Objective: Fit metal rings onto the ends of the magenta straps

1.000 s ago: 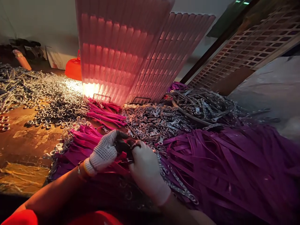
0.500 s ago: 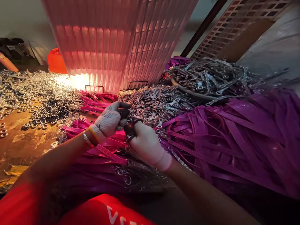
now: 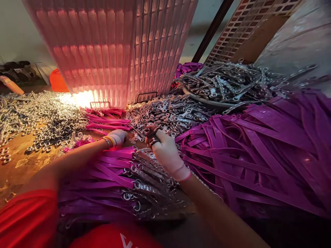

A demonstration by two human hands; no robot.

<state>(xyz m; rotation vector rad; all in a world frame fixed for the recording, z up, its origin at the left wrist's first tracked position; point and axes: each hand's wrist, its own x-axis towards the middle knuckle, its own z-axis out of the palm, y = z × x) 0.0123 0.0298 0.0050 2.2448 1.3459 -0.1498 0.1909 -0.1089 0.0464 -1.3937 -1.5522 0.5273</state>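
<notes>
My left hand, in a white dotted glove, lies low over the near purple straps, below a small group of pink straps. Its fingers are hidden from view. Gloved in white with dark fingertips, my right hand is closed beside the heap of metal pieces; what it holds, if anything, is too small to name. Metal chains with rings lie at the ends of the near straps, below my right hand.
Translucent ribbed panels stand behind the work surface. Small metal rings are heaped at left, near an orange object. A basin heaped with metal chains stands at back right, above a large pile of purple straps.
My hands were together and have moved apart. The left went down and slightly left, its fingers now out of sight; the right moved a little to the right. The camera view has shifted.
</notes>
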